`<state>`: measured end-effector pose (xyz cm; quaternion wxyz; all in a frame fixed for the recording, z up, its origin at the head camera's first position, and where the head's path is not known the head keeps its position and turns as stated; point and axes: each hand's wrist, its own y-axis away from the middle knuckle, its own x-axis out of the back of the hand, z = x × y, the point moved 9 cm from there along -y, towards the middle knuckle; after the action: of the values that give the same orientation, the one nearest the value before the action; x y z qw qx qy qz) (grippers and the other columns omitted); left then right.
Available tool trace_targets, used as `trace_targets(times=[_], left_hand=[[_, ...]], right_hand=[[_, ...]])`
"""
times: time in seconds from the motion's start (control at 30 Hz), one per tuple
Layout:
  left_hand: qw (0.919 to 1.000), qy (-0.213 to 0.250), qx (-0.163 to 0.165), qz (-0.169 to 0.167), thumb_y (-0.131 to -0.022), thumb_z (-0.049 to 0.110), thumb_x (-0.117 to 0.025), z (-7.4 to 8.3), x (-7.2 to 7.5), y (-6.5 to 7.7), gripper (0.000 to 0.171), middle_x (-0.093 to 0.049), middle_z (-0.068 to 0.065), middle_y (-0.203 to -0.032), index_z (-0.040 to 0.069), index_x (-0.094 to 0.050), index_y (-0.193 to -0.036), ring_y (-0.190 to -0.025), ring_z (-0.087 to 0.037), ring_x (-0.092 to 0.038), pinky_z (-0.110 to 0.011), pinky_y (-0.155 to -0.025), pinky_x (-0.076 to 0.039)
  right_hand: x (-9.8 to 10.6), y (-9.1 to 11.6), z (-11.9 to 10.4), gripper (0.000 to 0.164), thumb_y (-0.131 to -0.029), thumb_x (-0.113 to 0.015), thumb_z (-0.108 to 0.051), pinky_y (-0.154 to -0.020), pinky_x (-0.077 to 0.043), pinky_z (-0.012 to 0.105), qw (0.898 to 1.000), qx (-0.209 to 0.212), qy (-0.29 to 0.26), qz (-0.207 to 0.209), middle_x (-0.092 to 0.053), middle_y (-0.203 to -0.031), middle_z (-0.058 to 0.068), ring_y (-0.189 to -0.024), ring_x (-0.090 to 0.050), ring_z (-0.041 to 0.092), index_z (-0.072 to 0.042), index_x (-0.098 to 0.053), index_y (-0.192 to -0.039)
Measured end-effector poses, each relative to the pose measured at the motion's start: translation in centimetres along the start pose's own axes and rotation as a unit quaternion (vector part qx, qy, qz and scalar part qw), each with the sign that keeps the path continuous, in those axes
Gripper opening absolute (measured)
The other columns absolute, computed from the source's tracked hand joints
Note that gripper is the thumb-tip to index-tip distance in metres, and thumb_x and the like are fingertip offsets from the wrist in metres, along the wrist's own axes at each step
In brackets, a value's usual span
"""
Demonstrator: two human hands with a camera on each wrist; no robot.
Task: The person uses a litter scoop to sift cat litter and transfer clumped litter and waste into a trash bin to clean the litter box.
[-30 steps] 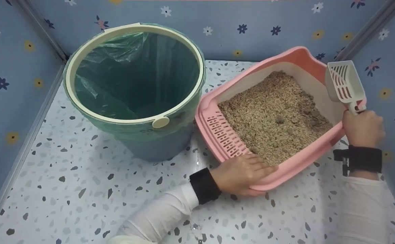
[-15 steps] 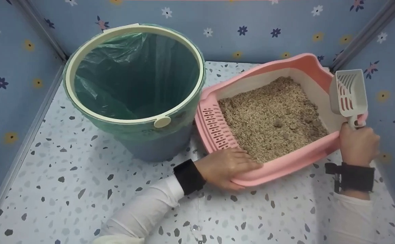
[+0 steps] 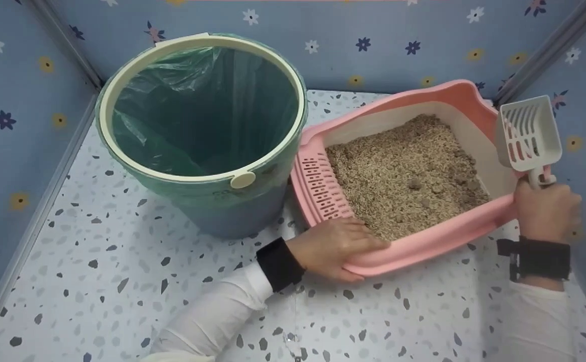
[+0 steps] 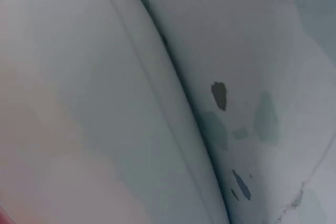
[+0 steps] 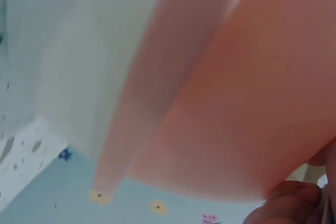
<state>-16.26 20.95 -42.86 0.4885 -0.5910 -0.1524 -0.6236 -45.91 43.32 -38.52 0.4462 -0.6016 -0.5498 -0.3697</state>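
Litter tray point(image 3: 426, 246): pink rim and outer wall, off-white inside, slotted step point(image 3: 318, 187) at one end; holds tan granular litter point(image 3: 398, 176) with some darker clumps. It is on the speckled floor point(image 3: 137, 306), right of the lined bin point(image 3: 235, 213). Long axis slants from the step end, which faces the bin, to the far right. Scoop point(image 3: 543, 140): pale grey, square-cornered, slotted; held above the tray's right end, head pointing away from the person, handle toward them, long axis roughly fore-and-aft. Right hand point(image 3: 548, 213) grips the scoop handle, close to the tray rim; whether it also bears on the rim cannot be told. Left hand point(image 3: 337, 246) grips the tray's near corner, fingers over the rim. Much of the handle is hidden. Left wrist view: mostly a pale surface, hand not discernible; right wrist view: blurred pink wall, fingers cut off at the edge.
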Motion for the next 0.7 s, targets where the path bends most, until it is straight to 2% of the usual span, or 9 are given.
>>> trace_targets(times=[0.13, 0.23, 0.3, 0.4, 0.5, 0.6, 0.7], left_hand=[[0.998, -0.008, 0.062, -0.001, -0.079, 0.055, -0.066, 0.2, -0.1, -0.8, 0.069, -0.064, 0.001, -0.121, 0.015, -0.052, -0.134, -0.11, -0.012, -0.06, -0.028, -0.106, -0.037], [0.9906, -0.057, 0.121, -0.03, -0.084, 0.058, -0.058, 0.6, -0.7, -1.7, 0.067, -0.064, 0.0, -0.119, 0.013, -0.052, -0.133, -0.108, -0.014, -0.061, -0.033, -0.106, -0.038], [0.9796, -0.114, 0.154, -0.06, -0.087, 0.061, -0.05, 1.0, -1.2, -2.3, 0.069, -0.063, -0.002, -0.121, 0.012, -0.048, -0.136, -0.11, -0.017, -0.061, -0.039, -0.106, -0.038], [0.9567, -0.198, 0.193, -0.091, -0.089, 0.063, -0.043, 1.6, -2.1, -3.0, 0.073, -0.062, -0.004, -0.122, 0.01, -0.042, -0.14, -0.109, -0.019, -0.061, -0.04, -0.103, -0.041], [0.9371, -0.255, 0.221, -0.087, -0.091, 0.058, -0.043, 2.1, -2.7, -3.7, 0.069, -0.063, -0.005, -0.118, 0.009, -0.043, -0.139, -0.104, -0.019, -0.062, -0.04, -0.098, -0.045], [0.9253, -0.286, 0.239, -0.066, -0.094, 0.051, -0.044, 2.4, -2.9, -4.2, 0.059, -0.064, -0.005, -0.112, 0.007, -0.048, -0.133, -0.098, -0.019, -0.064, -0.039, -0.093, -0.049], [0.9233, -0.294, 0.243, -0.046, -0.095, 0.045, -0.043, 2.3, -2.9, -4.3, 0.051, -0.066, -0.003, -0.108, 0.006, -0.051, -0.128, -0.094, -0.017, -0.065, -0.036, -0.091, -0.05]], right_hand=[[0.5, -2.0, -0.2, 0.058, -0.09, -0.038, -0.049, -0.059, -0.04, 0.057, 0.999, 0.019, 0.028, 0.02, -0.057, -0.079, 0.027, -0.073, -0.054, 0.042, 0.005, -0.054, -0.076], [0.8, -3.6, -0.8, 0.057, -0.09, -0.038, -0.048, -0.055, -0.039, 0.054, 0.997, 0.053, 0.046, 0.018, -0.053, -0.068, 0.023, -0.069, -0.053, 0.041, 0.003, -0.05, -0.068], [0.9, -4.5, -1.4, 0.055, -0.09, -0.039, -0.046, -0.049, -0.035, 0.047, 0.995, 0.083, 0.062, 0.006, -0.049, -0.061, 0.019, -0.063, -0.051, 0.038, 0.001, -0.046, -0.064], [0.6, -5.8, -2.4, 0.054, -0.09, -0.041, -0.045, -0.042, -0.031, 0.039, 0.988, 0.131, 0.073, -0.034, -0.046, -0.055, 0.015, -0.053, -0.046, 0.032, 0.001, -0.045, -0.062], [0.0, -6.8, -3.1, 0.056, -0.089, -0.044, -0.048, -0.04, -0.031, 0.036, 0.98, 0.161, 0.077, -0.09, -0.045, -0.056, 0.014, -0.05, -0.044, 0.029, 0.003, -0.048, -0.068], [-0.6, -7.6, -3.5, 0.061, -0.087, -0.046, -0.052, -0.04, -0.033, 0.037, 0.974, 0.163, 0.075, -0.138, -0.044, -0.06, 0.014, -0.05, -0.043, 0.027, 0.009, -0.047, -0.081], [-1.2, -8.1, -3.5, 0.067, -0.086, -0.049, -0.05, -0.042, -0.035, 0.037, 0.971, 0.154, 0.063, -0.172, -0.045, -0.066, 0.017, -0.052, -0.044, 0.026, 0.015, -0.042, -0.099]])
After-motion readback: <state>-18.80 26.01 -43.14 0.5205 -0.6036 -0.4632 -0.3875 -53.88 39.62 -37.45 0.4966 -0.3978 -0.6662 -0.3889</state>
